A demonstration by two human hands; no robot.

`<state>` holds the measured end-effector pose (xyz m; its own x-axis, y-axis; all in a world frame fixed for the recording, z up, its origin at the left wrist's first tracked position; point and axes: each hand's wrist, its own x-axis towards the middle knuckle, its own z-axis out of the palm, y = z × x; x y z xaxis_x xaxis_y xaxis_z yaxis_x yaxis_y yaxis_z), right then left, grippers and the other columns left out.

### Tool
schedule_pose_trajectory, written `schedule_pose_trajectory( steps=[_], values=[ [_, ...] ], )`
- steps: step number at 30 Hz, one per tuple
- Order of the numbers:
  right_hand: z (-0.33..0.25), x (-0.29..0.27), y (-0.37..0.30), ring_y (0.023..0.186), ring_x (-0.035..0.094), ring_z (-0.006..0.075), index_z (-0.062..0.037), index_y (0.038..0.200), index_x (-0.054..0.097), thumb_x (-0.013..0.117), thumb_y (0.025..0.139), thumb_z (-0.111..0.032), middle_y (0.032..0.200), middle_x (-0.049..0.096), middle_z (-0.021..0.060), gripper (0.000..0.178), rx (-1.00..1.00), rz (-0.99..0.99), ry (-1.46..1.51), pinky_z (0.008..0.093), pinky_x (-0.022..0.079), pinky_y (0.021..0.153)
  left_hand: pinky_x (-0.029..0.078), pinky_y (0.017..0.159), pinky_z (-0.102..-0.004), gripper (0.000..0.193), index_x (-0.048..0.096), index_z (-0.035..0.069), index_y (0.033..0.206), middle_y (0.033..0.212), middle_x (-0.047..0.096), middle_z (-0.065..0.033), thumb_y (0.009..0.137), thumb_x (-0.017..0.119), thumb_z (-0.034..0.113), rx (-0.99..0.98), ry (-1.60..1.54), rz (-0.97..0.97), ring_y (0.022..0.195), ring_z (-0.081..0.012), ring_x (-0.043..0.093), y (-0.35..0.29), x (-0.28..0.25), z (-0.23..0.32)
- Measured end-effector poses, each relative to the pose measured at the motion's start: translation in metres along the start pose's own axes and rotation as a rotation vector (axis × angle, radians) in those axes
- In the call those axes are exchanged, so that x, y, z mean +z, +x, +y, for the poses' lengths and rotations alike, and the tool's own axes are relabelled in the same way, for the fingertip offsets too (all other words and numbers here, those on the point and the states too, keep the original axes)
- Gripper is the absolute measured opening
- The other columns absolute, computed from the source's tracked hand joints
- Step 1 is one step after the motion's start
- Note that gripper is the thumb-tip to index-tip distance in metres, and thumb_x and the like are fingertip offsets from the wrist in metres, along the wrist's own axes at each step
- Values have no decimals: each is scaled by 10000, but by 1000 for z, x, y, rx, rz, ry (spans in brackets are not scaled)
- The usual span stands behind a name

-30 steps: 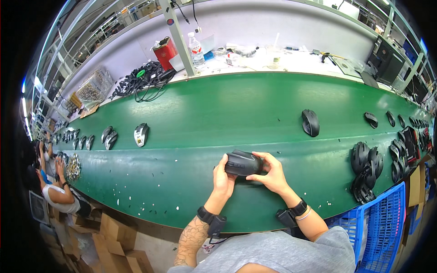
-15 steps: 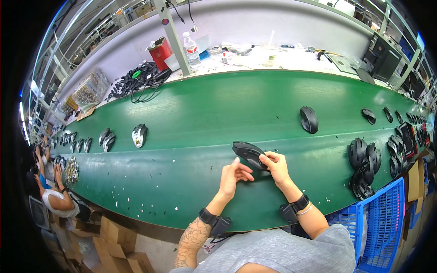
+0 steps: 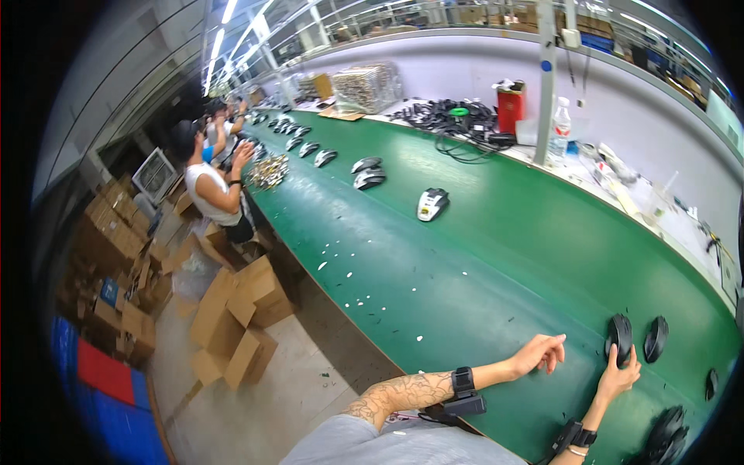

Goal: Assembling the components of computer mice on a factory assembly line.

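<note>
At the right of the green workbench (image 3: pixel 496 256), my right hand (image 3: pixel 618 378) grips the near end of a black computer mouse (image 3: pixel 619 333). Thumb and fingers lie along its sides; whether it rests on the surface or is just above it I cannot tell. Right beside it lies another black mouse (image 3: pixel 656 339). My left hand (image 3: pixel 538 354) hovers over the bench to the left, holding nothing, with its fingers loosely bent and apart. A mouse with a white label-like patch (image 3: pixel 432 204) lies farther off on the bench.
Several mice stretch along the bench toward co-workers (image 3: pixel 209 190) at the far left. A heap of small parts (image 3: pixel 268 172) sits near them. Black mouse pieces (image 3: pixel 665 438) are piled at lower right. Cardboard boxes (image 3: pixel 240 325) stand on the floor. Cables (image 3: pixel 457 124) and a bottle (image 3: pixel 559 128) occupy the back shelf.
The view has swung to the left. My right hand has carried the mouse from in front of me to beside the other mouse on the bench. My left hand has come away from it.
</note>
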<state>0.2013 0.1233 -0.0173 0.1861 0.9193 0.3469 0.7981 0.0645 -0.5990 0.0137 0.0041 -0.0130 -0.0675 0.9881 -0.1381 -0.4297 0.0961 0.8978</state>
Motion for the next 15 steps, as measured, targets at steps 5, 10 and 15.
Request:
schedule_pose_trajectory(
  steps=[5, 10, 15],
  values=[
    [8, 15, 1, 850, 522, 219, -121, 1264, 510, 672, 776, -168, 907, 601, 66, 516, -8, -227, 376, 356, 416, 813, 324, 468, -201, 491, 571, 55, 719, 541, 534, -19, 916, 376, 461, 22, 5, -8, 505, -85, 516, 1, -2, 4],
    [23, 13, 15, 946, 528, 254, -128, 1282, 484, 650, 778, -115, 1065, 605, 105, 531, -181, -81, 145, 376, 404, 845, 328, 473, -206, 475, 565, 60, 717, 542, 536, -17, 911, 389, 457, 37, 13, -13, 512, -87, 517, 3, -3, 6],
    [49, -49, 32, 994, 533, 288, -157, 1261, 502, 666, 782, -242, 1113, 572, 123, 514, -12, 316, -712, 384, 411, 871, 333, 478, -213, 465, 560, 68, 711, 550, 543, -16, 906, 397, 457, 45, 25, -26, 520, -90, 521, 8, -2, 3]
  ],
)
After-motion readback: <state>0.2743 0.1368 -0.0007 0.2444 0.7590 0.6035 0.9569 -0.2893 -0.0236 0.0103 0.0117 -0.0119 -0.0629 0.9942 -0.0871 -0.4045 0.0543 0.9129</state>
